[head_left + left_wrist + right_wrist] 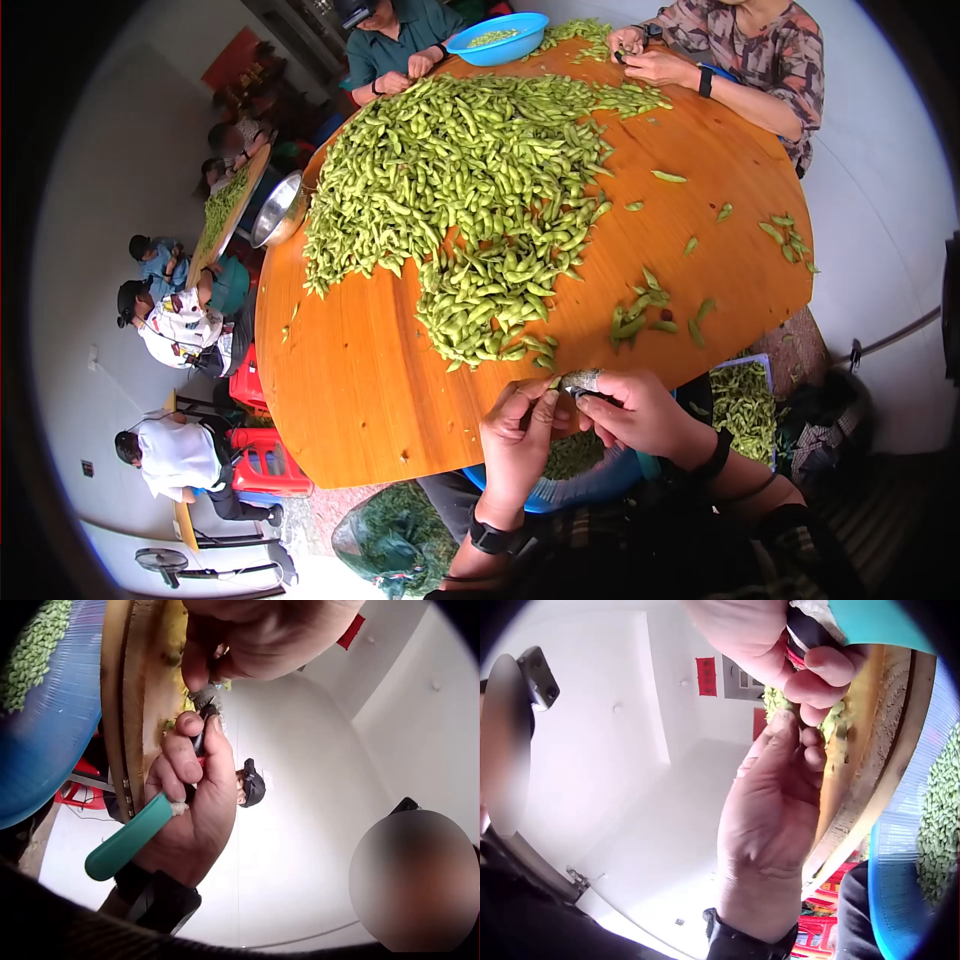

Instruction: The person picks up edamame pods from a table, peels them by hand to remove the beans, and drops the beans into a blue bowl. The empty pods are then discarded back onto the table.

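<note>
My left hand [520, 440] pinches a green pod [555, 383] between thumb and finger at the table's near edge. Close beside it, my right hand [640, 415] grips a small dark tool, with pale wrapping near its fingertips. In the left wrist view, a teal handle [127, 840] sticks out of the right hand [191, 787], below the left hand [274, 637]. The right wrist view has the left hand's [769, 810] fingertips touching or almost touching those of the right hand [817, 679]; the pod is mostly hidden there. The tool's tip cannot be made out.
A large pile of pods [470, 170] covers much of the round wooden table [350, 400]. Below its edge is a blue basin [82, 727] holding green beans [34, 656]. A crate of pods [743, 410] stands at right. Two people sit across, with another blue basin [498, 45].
</note>
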The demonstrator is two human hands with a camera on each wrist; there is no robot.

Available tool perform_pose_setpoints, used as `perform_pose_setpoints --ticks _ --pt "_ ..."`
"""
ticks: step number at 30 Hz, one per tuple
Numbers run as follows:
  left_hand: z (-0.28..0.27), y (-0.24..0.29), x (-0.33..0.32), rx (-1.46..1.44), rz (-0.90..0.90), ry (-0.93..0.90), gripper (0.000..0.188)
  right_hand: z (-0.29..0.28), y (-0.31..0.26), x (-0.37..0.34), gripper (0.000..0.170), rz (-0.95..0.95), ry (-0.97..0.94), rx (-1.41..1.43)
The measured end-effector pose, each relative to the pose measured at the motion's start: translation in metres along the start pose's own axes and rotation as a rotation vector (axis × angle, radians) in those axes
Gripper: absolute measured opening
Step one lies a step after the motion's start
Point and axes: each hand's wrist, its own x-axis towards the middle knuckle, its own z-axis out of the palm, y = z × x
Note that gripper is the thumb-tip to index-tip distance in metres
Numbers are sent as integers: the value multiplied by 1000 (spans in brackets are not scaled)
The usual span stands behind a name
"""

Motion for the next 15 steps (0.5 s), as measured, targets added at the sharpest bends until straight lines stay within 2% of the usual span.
perform_pose_setpoints --ticks 2,5,10,13,15 --pt "2 1 -1 167 113 92 12 3 -3 3 13 16 17 11" --pt "-2 4 -6 210 74 103 12 8 -1 2 14 44 24 43" --pt "-19 1 -10 372 246 43 18 29 -12 -6 16 62 52 107" --pt "-27 4 -14 457 340 2 24 40 -5 -12 16 48 89 67" --pt "-33 4 -16 621 404 -26 28 49 -3 -16 16 36 102 -12"
